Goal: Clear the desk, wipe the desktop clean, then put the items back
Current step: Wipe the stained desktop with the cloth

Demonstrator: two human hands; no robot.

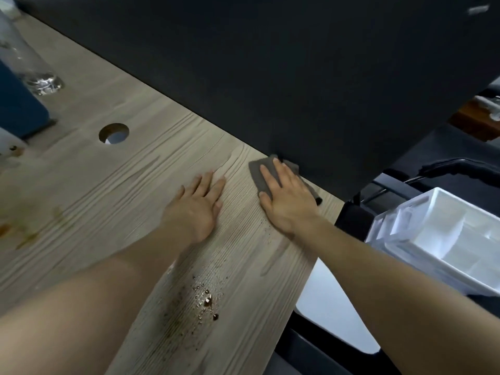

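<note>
Both hands flat; right hand [288, 201] presses cloth [259, 171].

My right hand [288, 200] presses flat on a grey cloth [266, 173] at the far edge of the wooden desktop [135, 185], right against the dark partition [270, 77]. My left hand [198, 203] lies flat on bare wood just beside it, fingers straight. Nearer me than both hands I see brown droplets and specks [207, 301]. Far off to the left of my left hand are a cable hole [113, 133] and a clear bottle [32, 63]. Right of my right hand, off the desk, sits a white plastic bin [443, 239].
</note>
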